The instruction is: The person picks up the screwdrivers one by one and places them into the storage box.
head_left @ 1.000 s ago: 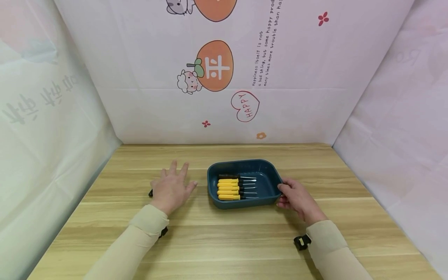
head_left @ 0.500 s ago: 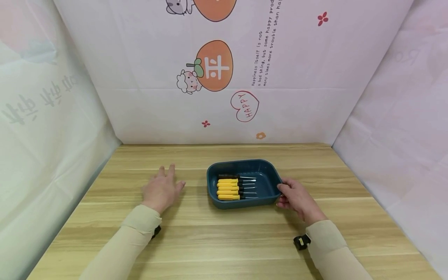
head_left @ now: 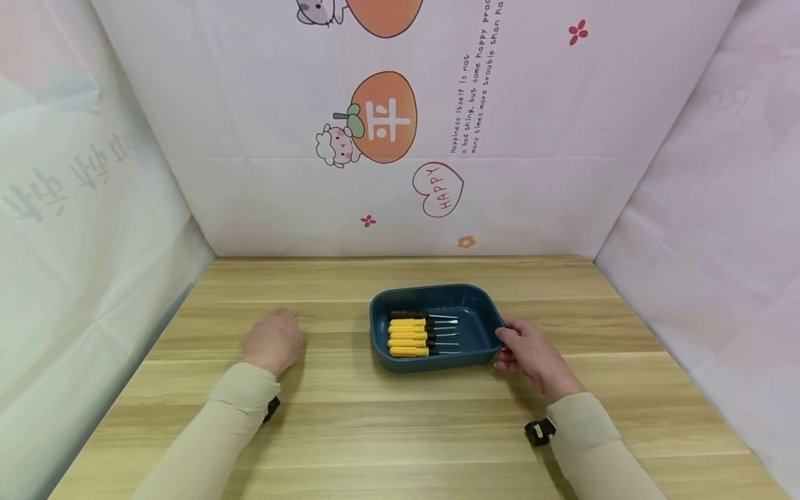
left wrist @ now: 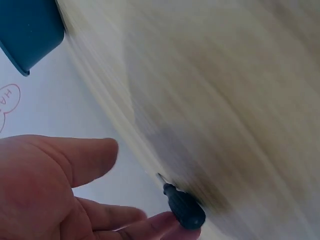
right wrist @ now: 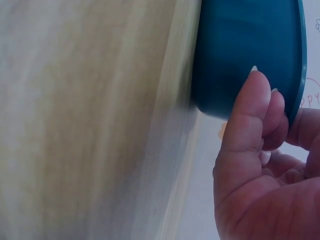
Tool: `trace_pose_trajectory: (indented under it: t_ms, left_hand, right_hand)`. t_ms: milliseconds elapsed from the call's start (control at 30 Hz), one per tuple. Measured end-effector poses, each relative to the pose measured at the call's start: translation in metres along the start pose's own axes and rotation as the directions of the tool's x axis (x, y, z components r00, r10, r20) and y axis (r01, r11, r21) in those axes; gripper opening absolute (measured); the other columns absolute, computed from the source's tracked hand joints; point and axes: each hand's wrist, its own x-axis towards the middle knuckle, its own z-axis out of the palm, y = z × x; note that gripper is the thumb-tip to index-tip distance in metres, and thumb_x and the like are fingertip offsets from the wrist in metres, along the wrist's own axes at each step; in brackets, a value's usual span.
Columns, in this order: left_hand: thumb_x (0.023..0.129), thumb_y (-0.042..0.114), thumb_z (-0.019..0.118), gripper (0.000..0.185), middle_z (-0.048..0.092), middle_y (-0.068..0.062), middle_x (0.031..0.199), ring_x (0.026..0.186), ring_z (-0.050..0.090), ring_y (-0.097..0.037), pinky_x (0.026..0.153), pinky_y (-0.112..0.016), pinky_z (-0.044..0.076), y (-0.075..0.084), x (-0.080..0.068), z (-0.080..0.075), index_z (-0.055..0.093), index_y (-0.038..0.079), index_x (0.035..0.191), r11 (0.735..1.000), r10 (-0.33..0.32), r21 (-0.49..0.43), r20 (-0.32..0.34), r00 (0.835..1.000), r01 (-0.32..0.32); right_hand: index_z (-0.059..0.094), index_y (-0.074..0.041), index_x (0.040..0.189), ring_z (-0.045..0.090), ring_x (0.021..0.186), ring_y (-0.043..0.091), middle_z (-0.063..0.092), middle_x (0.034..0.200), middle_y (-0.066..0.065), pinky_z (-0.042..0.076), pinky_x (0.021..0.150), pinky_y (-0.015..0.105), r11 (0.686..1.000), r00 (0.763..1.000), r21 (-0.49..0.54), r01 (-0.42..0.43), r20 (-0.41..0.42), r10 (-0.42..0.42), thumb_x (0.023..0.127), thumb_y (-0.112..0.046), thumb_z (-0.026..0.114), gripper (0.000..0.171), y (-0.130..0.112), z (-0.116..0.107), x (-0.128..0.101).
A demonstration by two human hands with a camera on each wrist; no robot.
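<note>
A screwdriver (left wrist: 185,207) with a dark bulbous handle and a thin metal shaft lies on the table in the left wrist view. My left hand (head_left: 273,344) reaches over it, fingertips at the handle and thumb (left wrist: 95,157) held apart; the hand mostly hides it in the head view. To the right, a dark blue rectangular bin (head_left: 476,328) holds several yellow-handled screwdrivers (head_left: 407,342) and one with a dark handle (head_left: 407,315), side by side with shafts pointing right. My right hand (head_left: 536,355) grips the bin's right end, thumb on the rim and fingers against the outer wall.
The wood-grain table (head_left: 387,430) meets a printed white sheet (head_left: 281,208) at the back. White sheets also hang along its left and right sides. A black strap device (head_left: 539,432) sits at my right wrist.
My left hand has moved left and toward me, and its spread fingers have drawn in over the dark screwdriver that showed beside it earlier. The right hand and bin have stayed in place.
</note>
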Motion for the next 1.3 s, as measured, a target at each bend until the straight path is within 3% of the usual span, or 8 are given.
trace_pose_trajectory:
  t_ms: [200,333,933,1300]
  left_hand:
    - [0.106,0.015,0.050,0.036,0.066,-0.033,0.125,0.087,0.069,-0.037,0.077,-0.066,0.058,-0.008,0.004,0.000,0.065,-0.008,0.128,0.999,-0.005,0.035,0.050,0.999,0.003]
    - [0.102,0.003,0.048,0.031,0.067,-0.034,0.123,0.091,0.069,-0.039,0.083,-0.072,0.054,-0.012,0.005,0.001,0.068,-0.009,0.122,0.999,0.003,0.047,0.057,0.998,-0.006]
    - [0.099,-0.001,0.052,0.020,0.072,-0.026,0.104,0.077,0.063,-0.029,0.071,-0.060,0.058,-0.019,0.005,0.003,0.072,-0.003,0.095,0.999,0.029,0.036,0.043,0.999,-0.031]
    - [0.100,0.000,0.051,0.021,0.072,-0.026,0.105,0.076,0.063,-0.029,0.065,-0.057,0.058,-0.019,0.005,0.005,0.072,-0.002,0.099,0.999,0.035,0.032,0.032,0.999,-0.036]
  right_hand:
    - [0.041,0.004,0.152,0.060,0.078,0.016,0.057,0.093,0.007,0.062,0.075,0.031,1.000,1.000,-0.005,0.007,0.002,-0.007,0.111,-0.019,0.043,0.047,0.001,0.000,0.001]
    - [0.041,0.003,0.152,0.060,0.078,0.016,0.057,0.092,0.007,0.062,0.074,0.030,1.000,1.000,-0.004,0.005,0.000,-0.005,0.111,-0.019,0.043,0.047,0.001,0.000,0.001]
    - [0.041,0.004,0.152,0.060,0.078,0.016,0.056,0.094,0.008,0.063,0.074,0.031,1.000,1.000,-0.012,-0.009,-0.009,0.008,0.111,-0.020,0.045,0.048,0.001,0.001,0.000]
    - [0.042,0.003,0.152,0.060,0.079,0.016,0.057,0.094,0.007,0.063,0.075,0.031,1.000,1.000,-0.012,-0.002,-0.011,0.002,0.111,-0.020,0.044,0.047,0.002,0.001,0.000]
